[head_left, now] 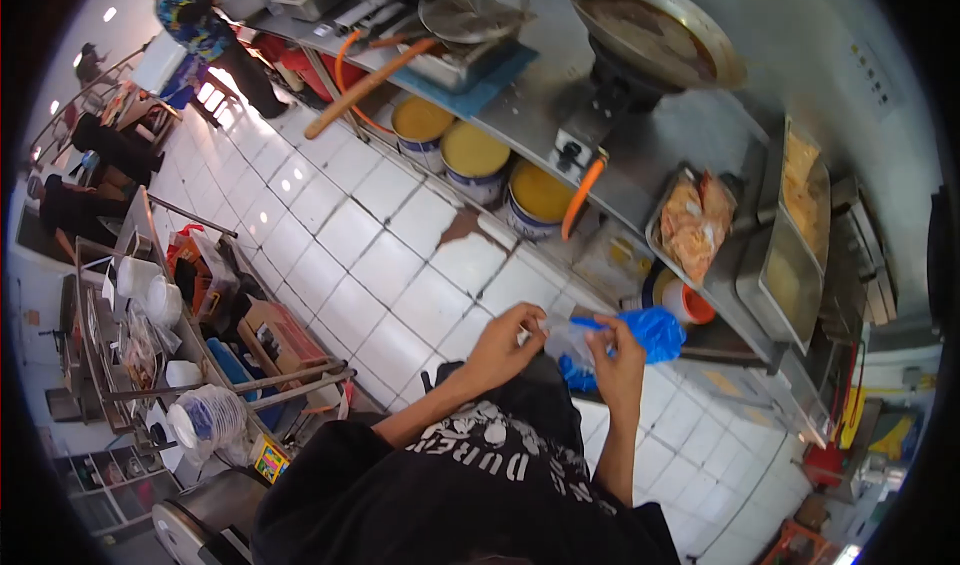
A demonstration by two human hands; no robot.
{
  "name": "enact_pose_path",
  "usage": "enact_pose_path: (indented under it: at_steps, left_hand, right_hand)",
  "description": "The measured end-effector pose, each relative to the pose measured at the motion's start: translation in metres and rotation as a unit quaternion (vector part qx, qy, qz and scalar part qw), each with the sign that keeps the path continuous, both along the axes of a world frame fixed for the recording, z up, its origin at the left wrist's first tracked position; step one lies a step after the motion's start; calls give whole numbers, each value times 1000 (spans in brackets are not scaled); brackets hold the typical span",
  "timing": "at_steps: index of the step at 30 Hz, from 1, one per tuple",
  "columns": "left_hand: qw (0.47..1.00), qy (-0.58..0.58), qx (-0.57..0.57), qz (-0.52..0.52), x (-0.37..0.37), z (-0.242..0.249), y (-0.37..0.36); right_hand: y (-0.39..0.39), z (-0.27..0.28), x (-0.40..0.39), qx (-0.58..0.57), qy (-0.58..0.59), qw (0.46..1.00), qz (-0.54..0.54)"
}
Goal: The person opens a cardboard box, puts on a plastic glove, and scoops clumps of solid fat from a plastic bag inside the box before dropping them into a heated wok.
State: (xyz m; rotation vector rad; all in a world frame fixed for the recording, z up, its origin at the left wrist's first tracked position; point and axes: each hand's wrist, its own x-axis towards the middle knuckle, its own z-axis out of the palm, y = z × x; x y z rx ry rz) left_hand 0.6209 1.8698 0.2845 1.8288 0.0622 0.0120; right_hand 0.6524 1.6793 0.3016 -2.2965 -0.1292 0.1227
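Note:
In front of my chest, my left hand (508,345) pinches one edge of a thin clear plastic sheet (569,341), thumb and fingertips together. From the other side my right hand (618,357) grips the same sheet between thumb and fingers. Whether the plastic is a bag or a glove, I cannot make out. A blue plastic bag (655,334) shows just beyond my right hand, with more blue at its lower left. The hands partly hide where that bag rests or hangs.
A metal counter (700,130) carries a large wok (650,30) and a tray of raw-looking meat (695,220). Yellow-filled buckets (475,155) stand below. A long wooden handle (370,87) juts over the aisle. Leftward is a cluttered cart (310,380); people (215,40) stand farther off.

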Motion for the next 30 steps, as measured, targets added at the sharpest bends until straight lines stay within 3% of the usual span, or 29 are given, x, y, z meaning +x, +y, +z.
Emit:
enact_pose_path:
  at_steps: [1, 3, 5, 8, 13, 17, 22, 25, 27, 29, 30]
  left_hand:
    - [999, -26, -21, 14, -1, -5, -3]
    - [997, 63, -47, 18, -5, 2, -6]
    - [993, 93, -78, 11, -4, 0, -10]
    - [990, 69, -114, -36, 1, 4, -14]
    - [989, 30, -147, -7, 16, 12, -26]
    - [985, 102, -117, -69, 25, 9, -11]
    - [964, 44, -260, -18, 24, -11, -10]
    - [958, 42, -283, 4, 17, -17, -9]
    - [973, 32, -227, 6, 14, -14, -5]
    - [985, 20, -170, 9, 11, -9, -1]
    - [992, 27, -120, 3, 10, -6, 0]
  right_hand:
    - [1, 1, 2, 52, 23, 998, -21]
    - [2, 1, 1, 91, 59, 992, -66]
    - [4, -3, 7, 230, 0, 971, -68]
    - [3, 6, 9, 250, 37, 965, -66]
    - [3, 6, 8, 234, 53, 970, -46]
    - [9, 4, 3, 249, 33, 968, -21]
    - [14, 4, -4, 246, 48, 968, -28]
    - [16, -5, -7, 276, 63, 958, -51]
    - [16, -7, -8, 314, 67, 944, -76]
    - [18, 0, -7, 197, -80, 971, -112]
    - [21, 10, -9, 199, -81, 970, -110]
